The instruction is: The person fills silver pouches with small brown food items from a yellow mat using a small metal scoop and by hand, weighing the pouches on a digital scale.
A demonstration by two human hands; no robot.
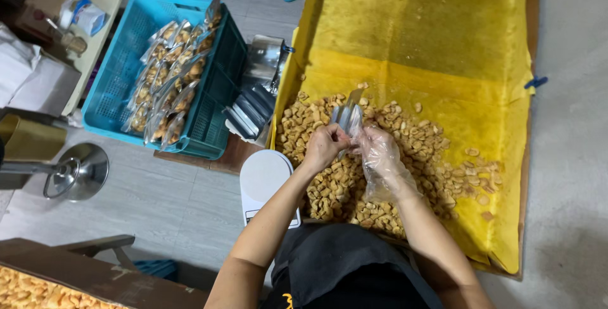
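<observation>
1. Both hands meet over the snack pile (pixel 354 170), holding one small silvery pouch (pixel 348 118) upright, mouth up. Probably held there so spills drop back onto the pile.
2. Left hand (pixel 324 146) is bare; its grip is pinched on the pouch's lower edge.
3. Right hand (pixel 379 151) wears a loose clear plastic glove, likely because it touches the food. Its fingers grasp the pouch's right side.
4. The yellow sheet (pixel 437 37) lines a shallow tray, and the snacks lie heaped at the near end, within reach.
5. White scale (pixel 266 179) sits just left of the pile; empty pouches (pixel 250 111) are stacked beyond it.
6. Teal crate (pixel 136 62) holds filled pouches in rows, well left of the hands.
7. Hard to tell: whether the pouch is open or has anything in it. The scale display is hidden by the left forearm.
</observation>
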